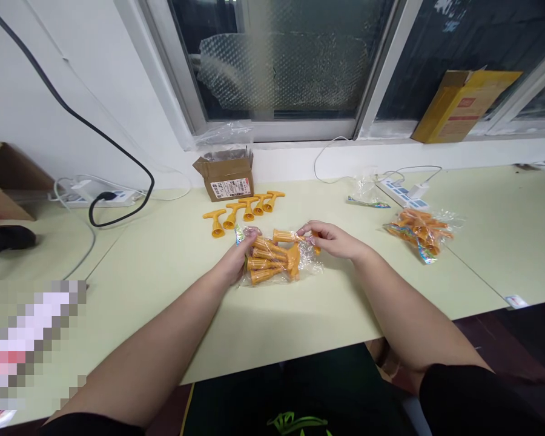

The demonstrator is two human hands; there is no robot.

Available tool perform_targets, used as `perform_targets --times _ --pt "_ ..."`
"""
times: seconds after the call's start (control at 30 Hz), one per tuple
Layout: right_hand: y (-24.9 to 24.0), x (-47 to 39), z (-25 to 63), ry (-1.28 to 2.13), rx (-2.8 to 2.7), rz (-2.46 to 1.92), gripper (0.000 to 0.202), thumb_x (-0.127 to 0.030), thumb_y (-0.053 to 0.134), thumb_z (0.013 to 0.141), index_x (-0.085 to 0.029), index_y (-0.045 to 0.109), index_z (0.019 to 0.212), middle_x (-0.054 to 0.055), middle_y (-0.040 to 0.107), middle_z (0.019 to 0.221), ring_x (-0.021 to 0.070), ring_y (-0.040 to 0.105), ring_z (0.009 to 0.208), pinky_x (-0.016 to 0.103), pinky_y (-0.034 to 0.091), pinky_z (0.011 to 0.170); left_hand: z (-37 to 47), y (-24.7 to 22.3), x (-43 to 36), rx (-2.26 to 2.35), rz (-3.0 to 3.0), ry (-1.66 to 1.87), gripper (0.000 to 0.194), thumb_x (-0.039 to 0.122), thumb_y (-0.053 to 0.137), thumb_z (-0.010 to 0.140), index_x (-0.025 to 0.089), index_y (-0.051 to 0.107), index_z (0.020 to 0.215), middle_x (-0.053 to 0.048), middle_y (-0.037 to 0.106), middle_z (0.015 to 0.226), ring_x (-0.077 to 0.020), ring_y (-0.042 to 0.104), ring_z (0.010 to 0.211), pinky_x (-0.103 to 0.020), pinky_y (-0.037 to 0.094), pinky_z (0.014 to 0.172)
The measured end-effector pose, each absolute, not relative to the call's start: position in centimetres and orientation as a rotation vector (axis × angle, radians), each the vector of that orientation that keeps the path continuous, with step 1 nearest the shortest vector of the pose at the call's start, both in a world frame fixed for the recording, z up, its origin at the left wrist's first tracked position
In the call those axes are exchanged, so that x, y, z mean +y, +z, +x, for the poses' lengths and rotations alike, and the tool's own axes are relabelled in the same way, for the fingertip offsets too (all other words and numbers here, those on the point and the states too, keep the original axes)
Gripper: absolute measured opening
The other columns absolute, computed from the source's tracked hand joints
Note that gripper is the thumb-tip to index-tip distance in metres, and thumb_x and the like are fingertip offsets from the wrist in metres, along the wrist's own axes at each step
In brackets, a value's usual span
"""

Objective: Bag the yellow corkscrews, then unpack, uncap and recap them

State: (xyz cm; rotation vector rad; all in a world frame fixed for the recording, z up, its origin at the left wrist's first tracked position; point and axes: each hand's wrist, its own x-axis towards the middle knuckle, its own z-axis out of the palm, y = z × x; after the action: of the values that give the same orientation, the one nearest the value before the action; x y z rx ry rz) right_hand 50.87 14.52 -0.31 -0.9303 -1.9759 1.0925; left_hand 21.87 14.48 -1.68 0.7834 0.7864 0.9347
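Observation:
My left hand [237,257] grips the left end of a clear plastic bag [317,266] holding several yellow T-handled plastic pieces [267,263], lying side by side with their crossbars to the right. A colourful label strip shows by my left thumb. My right hand [333,240] is closed around the crossbar of one more yellow T-handled piece [287,236], its ribbed barrel pointing left along the bag's upper edge. Whether that piece is inside the plastic I cannot tell. Behind the bag stands a row of several matching loose yellow pieces [249,209] on the table [290,321].
An open cardboard box [229,175] stands behind the row. To the right lie a filled bag of yellow pieces [420,230], a flat clear bag [367,192] and a power strip [404,195]. A black cable [118,145] loops at left. A yellow carton [467,106] leans on the windowsill.

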Motion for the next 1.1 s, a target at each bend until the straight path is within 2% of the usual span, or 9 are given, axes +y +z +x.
perform_targets --times 0.1,0.2,0.37,0.43,0.53,0.67,0.87,0.97,1.1 --pt "-0.8 14.8 51.4 0.951 -2.091 -0.887 0.042 -0.032 0.06 0.098 -0.026 0.066 0.139 0.008 0.064 0.12 0.0218 0.063 0.106 0.038 0.052 0.093 21.5 -1.4 14.6 0.762 0.79 0.904 0.041 0.035 0.078 0.081 0.02 0.063 0.116 -0.008 0.078 0.103 -0.0281 0.076 0.097 -0.044 0.06 0.09" --pt "-0.8 14.9 51.6 0.902 -2.092 -0.909 0.049 -0.033 0.059 0.099 -0.028 0.06 0.147 0.006 0.061 0.107 0.0184 0.061 0.094 0.036 0.053 0.088 20.5 -1.4 15.2 0.67 0.808 0.874 0.039 0.031 0.076 0.077 0.018 0.068 0.112 -0.008 0.078 0.107 -0.0275 0.074 0.1 -0.041 0.058 0.093" --pt "-0.7 14.8 51.3 1.189 -1.827 -0.847 0.048 -0.035 0.077 0.086 -0.025 0.07 0.132 0.005 0.062 0.111 0.0143 0.061 0.084 0.028 0.054 0.074 18.2 -1.6 16.6 0.547 0.724 0.627 0.066 0.074 0.057 0.082 0.012 0.073 0.1 -0.018 0.076 0.108 -0.0347 0.073 0.099 -0.045 0.057 0.087" --pt "-0.6 14.6 50.9 1.313 -1.675 -0.865 0.047 -0.034 0.084 0.079 -0.023 0.073 0.122 0.004 0.065 0.106 0.0137 0.063 0.08 0.027 0.054 0.071 17.7 -1.5 16.8 0.494 0.712 0.537 0.074 0.081 0.053 0.081 0.013 0.071 0.105 -0.019 0.076 0.109 -0.0353 0.072 0.1 -0.046 0.056 0.087" --pt "-0.4 14.4 50.1 1.437 -1.514 -0.909 0.048 -0.032 0.089 0.071 -0.022 0.07 0.113 0.0 0.067 0.094 0.0124 0.065 0.071 0.027 0.054 0.067 17.9 -1.5 16.6 0.449 0.735 0.419 0.074 0.073 0.06 0.083 0.013 0.066 0.125 -0.018 0.075 0.113 -0.033 0.072 0.104 -0.045 0.055 0.09" --pt "-0.5 14.2 48.8 1.548 -1.359 -0.965 0.052 -0.028 0.094 0.061 -0.022 0.061 0.1 -0.005 0.066 0.08 0.011 0.064 0.059 0.024 0.05 0.058 19.2 -1.7 15.6 0.589 0.86 0.342 0.043 0.043 0.07 0.091 0.016 0.066 0.125 -0.014 0.074 0.118 -0.0253 0.072 0.106 -0.036 0.054 0.094" --pt "-1.0 14.1 47.4 1.641 -1.197 -1.103 0.05 -0.03 0.098 0.054 -0.019 0.055 0.077 -0.007 0.06 0.059 0.0076 0.055 0.05 0.018 0.038 0.048 21.1 -1.2 13.9 0.791 1.007 0.36 0.041 0.054 0.073 0.089 0.022 0.067 0.114 -0.009 0.072 0.115 -0.0243 0.07 0.103 -0.035 0.056 0.086" --pt "-1.1 14.1 47.1 1.705 -1.17 -1.133 0.042 -0.029 0.097 0.057 -0.017 0.064 0.08 -0.003 0.067 0.066 0.008 0.059 0.055 0.019 0.045 0.051 21.8 -1.1 13.4 0.873 1.137 0.429 0.04 0.056 0.072 0.088 0.021 0.067 0.106 -0.005 0.07 0.103 -0.0193 0.067 0.088 -0.029 0.053 0.074" --pt "-1.2 14.1 47.3 1.825 -1.147 -1.095 0.037 -0.028 0.095 0.063 -0.015 0.075 0.091 0.004 0.077 0.083 0.0121 0.07 0.074 0.023 0.058 0.072 22.7 -1.6 13.0 0.871 1.173 0.562 0.035 0.053 0.072 0.088 0.019 0.063 0.092 -0.001 0.067 0.086 -0.0156 0.062 0.075 -0.027 0.049 0.069"
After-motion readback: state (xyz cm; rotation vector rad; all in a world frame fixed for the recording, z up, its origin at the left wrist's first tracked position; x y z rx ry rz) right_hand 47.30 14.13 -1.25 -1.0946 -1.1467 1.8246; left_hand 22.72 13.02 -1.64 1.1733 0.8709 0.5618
